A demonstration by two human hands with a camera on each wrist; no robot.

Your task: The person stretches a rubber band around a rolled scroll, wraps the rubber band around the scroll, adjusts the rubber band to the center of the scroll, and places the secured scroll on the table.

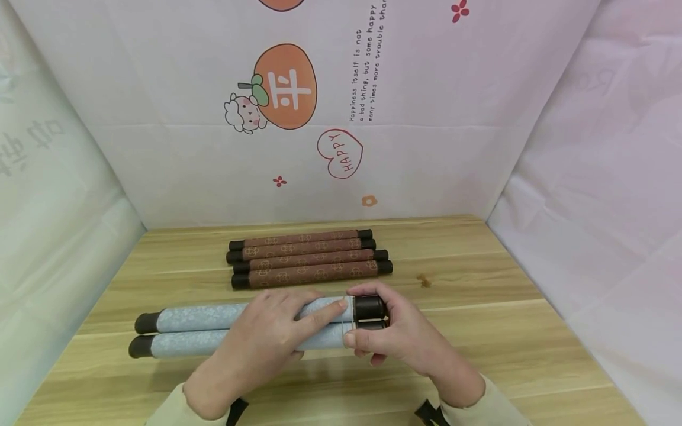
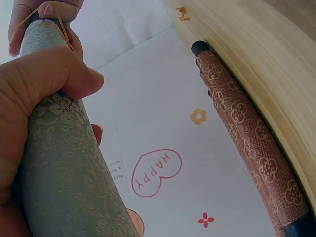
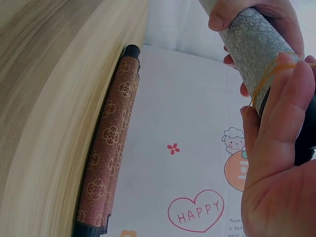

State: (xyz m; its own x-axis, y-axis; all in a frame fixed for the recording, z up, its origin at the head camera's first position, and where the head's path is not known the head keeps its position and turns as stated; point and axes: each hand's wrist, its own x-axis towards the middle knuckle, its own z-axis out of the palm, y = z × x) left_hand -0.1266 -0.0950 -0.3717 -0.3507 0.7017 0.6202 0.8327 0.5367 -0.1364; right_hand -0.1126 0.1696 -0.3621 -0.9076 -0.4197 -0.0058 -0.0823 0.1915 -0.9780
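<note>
Two light blue patterned rolls [image 1: 199, 318] with black end caps lie side by side, held above the wooden table. The left hand [image 1: 272, 325] curls over their middle; in the left wrist view its thumb lies along a roll [image 2: 74, 163]. At their right end, the right hand [image 1: 402, 331] grips around the black caps [image 1: 370, 307], fingers above and thumb below. A thin yellow rubber band [image 3: 266, 79] loops round the rolls near that end and passes over fingers of the right hand [image 3: 281, 143].
Several reddish-brown patterned rolls [image 1: 319, 273] with black caps lie in a row behind the blue ones on the wooden table [image 1: 479, 331]. A small brown mark [image 1: 424, 281] is to their right. White printed cloth [image 1: 426, 148] stands at the back and sides.
</note>
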